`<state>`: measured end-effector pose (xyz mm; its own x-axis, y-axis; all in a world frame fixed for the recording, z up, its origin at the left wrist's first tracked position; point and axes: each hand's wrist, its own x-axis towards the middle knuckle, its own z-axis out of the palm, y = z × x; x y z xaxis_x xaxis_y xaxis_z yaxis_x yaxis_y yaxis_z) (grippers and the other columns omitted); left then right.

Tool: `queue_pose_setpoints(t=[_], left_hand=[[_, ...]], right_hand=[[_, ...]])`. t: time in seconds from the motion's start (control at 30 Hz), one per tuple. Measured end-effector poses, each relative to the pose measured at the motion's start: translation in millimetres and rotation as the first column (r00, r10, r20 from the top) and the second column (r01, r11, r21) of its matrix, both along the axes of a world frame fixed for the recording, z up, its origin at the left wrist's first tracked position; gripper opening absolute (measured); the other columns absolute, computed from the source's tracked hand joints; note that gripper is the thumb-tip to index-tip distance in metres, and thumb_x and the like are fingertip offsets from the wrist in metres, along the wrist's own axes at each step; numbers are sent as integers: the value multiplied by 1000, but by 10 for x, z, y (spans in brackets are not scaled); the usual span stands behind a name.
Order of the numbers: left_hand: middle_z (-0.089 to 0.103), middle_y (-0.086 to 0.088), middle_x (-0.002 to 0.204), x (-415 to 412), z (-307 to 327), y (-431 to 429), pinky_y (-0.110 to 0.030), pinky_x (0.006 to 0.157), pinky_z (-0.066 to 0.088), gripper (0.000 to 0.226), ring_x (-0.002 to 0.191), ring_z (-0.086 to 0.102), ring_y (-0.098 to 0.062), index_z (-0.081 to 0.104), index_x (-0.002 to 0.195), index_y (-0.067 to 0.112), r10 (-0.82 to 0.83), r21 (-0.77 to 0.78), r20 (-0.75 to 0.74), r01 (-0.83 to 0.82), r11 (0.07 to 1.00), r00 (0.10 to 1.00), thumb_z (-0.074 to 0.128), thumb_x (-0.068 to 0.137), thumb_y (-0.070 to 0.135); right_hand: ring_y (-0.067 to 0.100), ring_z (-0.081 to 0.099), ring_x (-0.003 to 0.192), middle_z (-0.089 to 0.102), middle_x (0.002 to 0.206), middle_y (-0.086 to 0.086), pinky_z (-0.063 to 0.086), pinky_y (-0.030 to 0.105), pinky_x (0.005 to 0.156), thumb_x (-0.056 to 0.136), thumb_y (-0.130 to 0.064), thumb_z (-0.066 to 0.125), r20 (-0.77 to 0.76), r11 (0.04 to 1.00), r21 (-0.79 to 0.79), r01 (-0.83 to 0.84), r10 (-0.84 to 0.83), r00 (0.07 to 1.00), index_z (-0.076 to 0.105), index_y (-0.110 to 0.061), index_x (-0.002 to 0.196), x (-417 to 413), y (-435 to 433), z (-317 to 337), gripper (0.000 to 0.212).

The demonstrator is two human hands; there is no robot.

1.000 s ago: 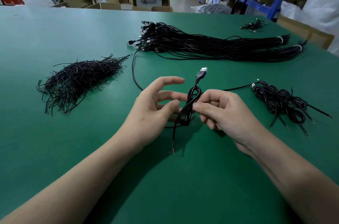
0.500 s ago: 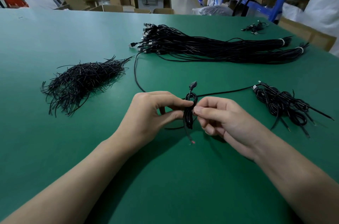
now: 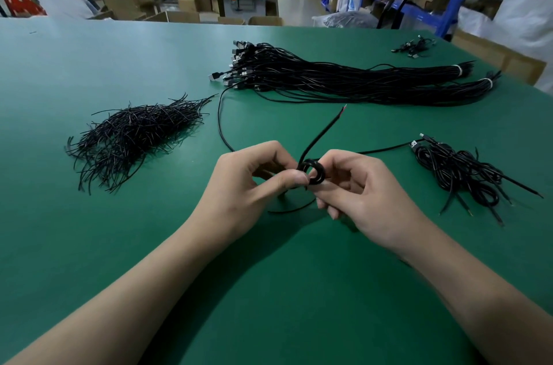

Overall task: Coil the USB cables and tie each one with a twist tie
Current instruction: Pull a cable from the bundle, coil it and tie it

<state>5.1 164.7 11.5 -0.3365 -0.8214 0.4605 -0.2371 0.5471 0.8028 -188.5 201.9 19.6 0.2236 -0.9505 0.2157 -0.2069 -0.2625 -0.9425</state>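
We hold one black USB cable [image 3: 313, 175] just above the green surface [image 3: 89, 245], near its middle, between our two hands. It is wound into a small, tight ring of several turns, which we see almost end-on. Our left hand [image 3: 239, 185] pinches the near side of the ring, and its fingers [image 3: 294, 180] are curled, with the thumb pressed against the turns. Our right hand [image 3: 368, 200] grasps the other side, its fingers [image 3: 329, 161] bent round the ring. One free end of the cable [image 3: 324, 130] rises from the ring, slanting up and away to the right, and ends in a bared tip with a touch of red. A thin black strand [image 3: 291, 209] lies on the surface under our hands. We cannot tell whether it belongs to this cable or is a tie.

To the left, well apart from our hands, lies a loose heap of black twist ties [image 3: 134, 137]. Farther back a long bundle of uncoiled cables [image 3: 344, 80] stretches across the surface, with its plugs to the left and white bands near its right end. A single loose cable [image 3: 220, 122] curves from that bundle toward our left hand. To the right of our hands sits a small pile of coiled cables [image 3: 457, 173], with tails sticking out. A few more cables [image 3: 414, 46] lie near the far right corner.
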Motion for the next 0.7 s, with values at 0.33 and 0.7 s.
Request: queue_pose_setpoints(t=[0.33, 0.7], left_hand=[[68, -6, 70, -100, 10, 92, -32, 56, 52, 21, 59, 71, -29, 53, 107, 28, 5, 149, -217, 28, 988, 976, 67, 93, 32], [73, 7, 97, -14, 25, 12, -20, 85, 53, 47, 92, 70, -9, 70, 120, 16, -19, -231, 177, 60, 971, 984, 68, 84, -14]], right_hand=[[19, 53, 57, 59, 63, -2, 44, 39, 54, 89, -22, 67, -230, 909, -385, 159, -261, 938, 61, -22, 75, 78, 42, 1, 15], [15, 55, 51, 68, 70, 4, 37, 20, 44, 97, -17, 64, 54, 985, 139, 106, -114, 992, 67, -18, 81, -46, -50, 0, 16]])
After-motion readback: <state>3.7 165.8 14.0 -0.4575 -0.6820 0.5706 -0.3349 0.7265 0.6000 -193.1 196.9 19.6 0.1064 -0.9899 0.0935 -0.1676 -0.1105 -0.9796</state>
